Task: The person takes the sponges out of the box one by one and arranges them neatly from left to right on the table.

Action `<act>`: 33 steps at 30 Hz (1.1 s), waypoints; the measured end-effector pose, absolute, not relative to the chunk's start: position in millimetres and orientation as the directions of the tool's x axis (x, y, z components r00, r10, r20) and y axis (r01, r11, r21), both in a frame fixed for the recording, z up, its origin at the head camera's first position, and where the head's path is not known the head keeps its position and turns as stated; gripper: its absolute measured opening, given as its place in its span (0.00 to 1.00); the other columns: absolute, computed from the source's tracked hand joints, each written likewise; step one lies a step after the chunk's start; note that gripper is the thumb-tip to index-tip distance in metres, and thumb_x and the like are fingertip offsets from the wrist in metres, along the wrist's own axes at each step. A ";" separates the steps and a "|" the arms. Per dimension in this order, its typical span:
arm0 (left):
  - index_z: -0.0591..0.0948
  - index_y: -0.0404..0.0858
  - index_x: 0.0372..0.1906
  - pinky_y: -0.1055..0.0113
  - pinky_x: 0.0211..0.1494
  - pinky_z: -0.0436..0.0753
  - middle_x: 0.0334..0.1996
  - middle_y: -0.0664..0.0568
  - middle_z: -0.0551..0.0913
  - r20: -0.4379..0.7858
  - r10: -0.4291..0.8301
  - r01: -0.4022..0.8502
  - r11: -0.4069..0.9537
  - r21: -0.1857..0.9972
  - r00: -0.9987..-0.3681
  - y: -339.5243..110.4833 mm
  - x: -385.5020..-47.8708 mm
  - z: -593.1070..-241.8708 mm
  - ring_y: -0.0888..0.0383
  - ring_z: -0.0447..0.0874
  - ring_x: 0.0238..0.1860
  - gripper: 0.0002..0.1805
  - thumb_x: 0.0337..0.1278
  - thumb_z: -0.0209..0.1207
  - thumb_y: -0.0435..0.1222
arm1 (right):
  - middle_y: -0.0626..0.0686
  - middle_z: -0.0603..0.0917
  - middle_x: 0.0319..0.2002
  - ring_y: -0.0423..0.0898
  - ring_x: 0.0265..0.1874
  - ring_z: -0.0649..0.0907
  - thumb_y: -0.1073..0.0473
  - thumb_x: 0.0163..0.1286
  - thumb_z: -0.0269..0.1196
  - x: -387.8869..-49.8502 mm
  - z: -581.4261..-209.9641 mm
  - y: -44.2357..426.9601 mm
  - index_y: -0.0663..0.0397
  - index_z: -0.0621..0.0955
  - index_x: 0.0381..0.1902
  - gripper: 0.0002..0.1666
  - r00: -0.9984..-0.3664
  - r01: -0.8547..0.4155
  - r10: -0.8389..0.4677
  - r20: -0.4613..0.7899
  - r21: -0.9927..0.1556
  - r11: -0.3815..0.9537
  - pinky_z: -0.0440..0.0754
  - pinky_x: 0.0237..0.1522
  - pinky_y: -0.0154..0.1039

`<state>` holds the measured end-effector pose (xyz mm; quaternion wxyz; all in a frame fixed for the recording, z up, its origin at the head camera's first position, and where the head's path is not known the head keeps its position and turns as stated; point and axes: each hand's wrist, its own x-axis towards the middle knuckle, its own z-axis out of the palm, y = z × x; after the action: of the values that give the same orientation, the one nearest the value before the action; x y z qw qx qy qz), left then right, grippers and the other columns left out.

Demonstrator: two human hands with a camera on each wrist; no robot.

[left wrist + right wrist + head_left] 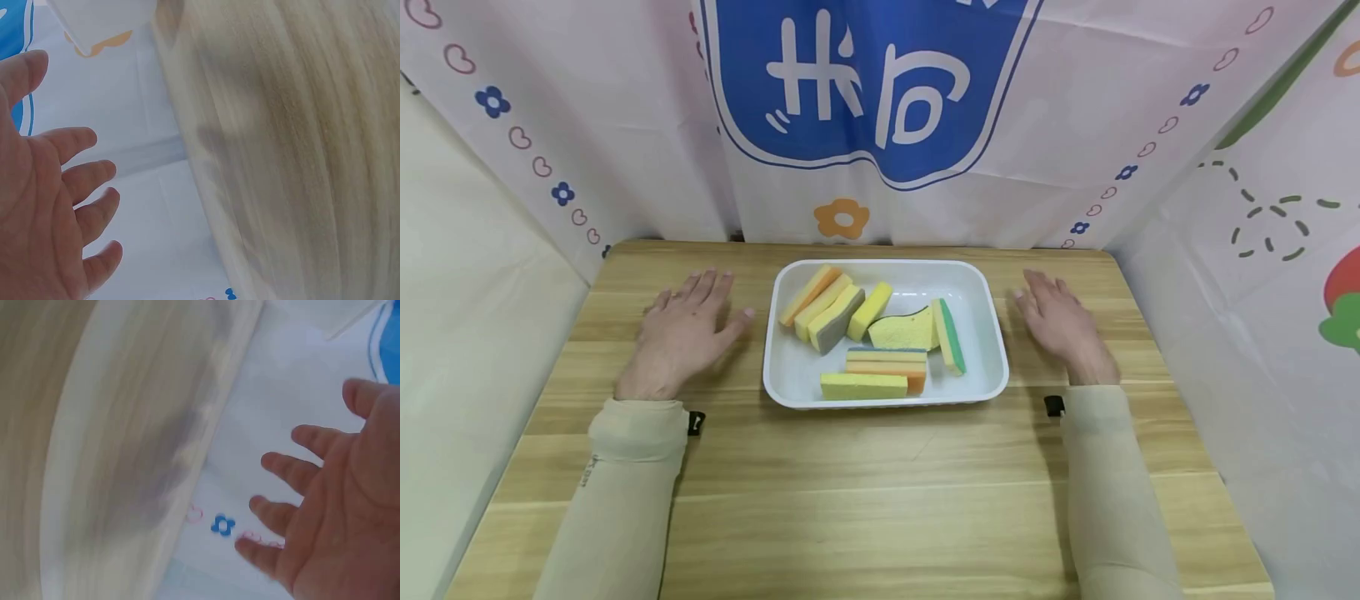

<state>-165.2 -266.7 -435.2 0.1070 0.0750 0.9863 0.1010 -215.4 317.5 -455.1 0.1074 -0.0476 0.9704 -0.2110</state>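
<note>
A white tray (880,403) holds several sponges in the head view. At its left lean thick sponges, one yellow and grey (837,317), beside a small yellow block (870,312). A curved yellow sponge (904,329) lies in the middle, and a yellow sponge with a green side (949,337) stands at the right. Toward the front are layered orange and cream sponges (887,367) and a yellow one (863,386). My left hand (683,337) is left of the tray, fingers spread, holding nothing. To the tray's right is my right hand (1063,323), also holding nothing, its fingers extended.
The wooden table (865,517) ends at the back against a white printed cloth (647,167) with a blue emblem. More cloth hangs along the left and right sides. A small black piece shows at each wrist, near the sleeve cuffs.
</note>
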 end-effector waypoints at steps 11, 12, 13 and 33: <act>0.45 0.37 0.99 0.20 0.97 0.41 0.97 0.29 0.42 -0.179 0.181 0.141 0.966 0.215 -0.967 -260.9 -164.2 -438.1 0.25 0.41 0.98 0.55 0.91 0.30 0.73 | 0.70 0.58 0.95 0.72 0.92 0.68 0.50 1.00 0.48 -212.8 -458.1 279.8 0.51 0.46 1.00 0.43 -0.910 0.119 -0.310 -0.276 -0.889 0.442 0.72 0.91 0.70; 0.45 0.37 0.99 0.20 0.97 0.41 0.97 0.29 0.43 -0.177 0.182 0.143 0.966 0.214 -0.967 -260.5 -164.1 -438.1 0.25 0.41 0.98 0.55 0.92 0.30 0.73 | 0.71 0.60 0.94 0.72 0.90 0.70 0.51 1.00 0.47 -212.7 -458.9 278.6 0.51 0.46 1.00 0.42 -0.908 0.128 -0.311 -0.282 -0.891 0.434 0.76 0.89 0.68; 0.45 0.38 0.99 0.20 0.97 0.41 0.97 0.29 0.43 -0.175 0.183 0.144 0.966 0.212 -0.967 -259.8 -164.0 -437.9 0.25 0.41 0.98 0.55 0.92 0.31 0.73 | 0.71 0.61 0.94 0.72 0.88 0.73 0.51 1.00 0.46 -212.9 -459.7 277.8 0.50 0.47 1.00 0.41 -0.906 0.136 -0.307 -0.290 -0.889 0.438 0.81 0.86 0.65; 0.51 0.39 0.98 0.23 0.98 0.48 0.97 0.32 0.49 -0.125 0.223 0.190 0.954 0.231 -0.967 -239.7 -158.9 -432.0 0.27 0.46 0.98 0.52 0.93 0.35 0.72 | 0.72 0.76 0.83 0.62 0.70 0.85 0.48 1.00 0.41 -214.1 -456.0 264.6 0.62 0.57 0.96 0.39 -0.928 0.216 -0.162 -0.335 -0.840 0.497 0.89 0.48 0.31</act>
<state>-158.9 -239.7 -432.0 0.0749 0.1049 0.9856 0.1094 -214.1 264.6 -456.0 0.1889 0.0160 0.8444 -0.5010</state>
